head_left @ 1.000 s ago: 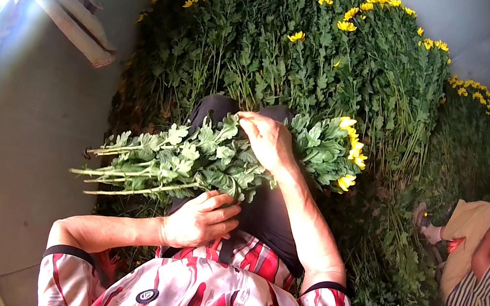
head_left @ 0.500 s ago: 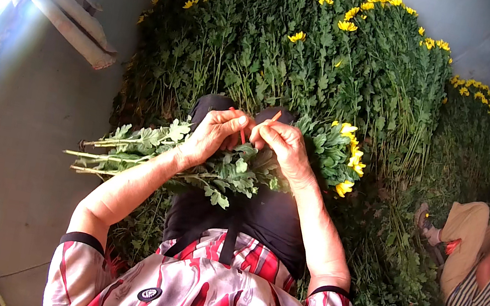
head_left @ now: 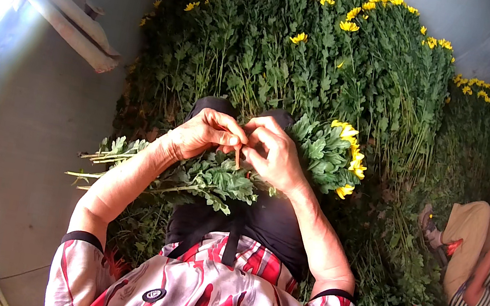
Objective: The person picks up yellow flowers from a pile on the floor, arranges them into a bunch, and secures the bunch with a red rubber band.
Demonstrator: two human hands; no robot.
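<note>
A bunch of yellow chrysanthemums [head_left: 324, 145] lies across my lap, its blooms to the right and its bare stems to the left. Above the middle of the bunch, my left hand [head_left: 208, 134] pinches a thin orange-red tie strip [head_left: 238, 157] between thumb and fingertips. A short length of it hangs down against the leaves. My right hand [head_left: 274, 153] is closed right beside it, fingers curled and fingertips meeting those of the left. What lies inside the right fingers is hidden.
Long rows of cut chrysanthemums [head_left: 311, 67] are heaped ahead, with more stems [head_left: 392, 242] along my right. A co-worker in a striped shirt [head_left: 484, 293] sits at the far right, hands raised. A rolled sheet [head_left: 67, 16] sticks out at the upper left, above grey floor [head_left: 28, 168].
My hands have come together at the strip. Its orange end stood up by my right fingers before; now a piece hangs below my left fingertips. The co-worker's hands have shifted.
</note>
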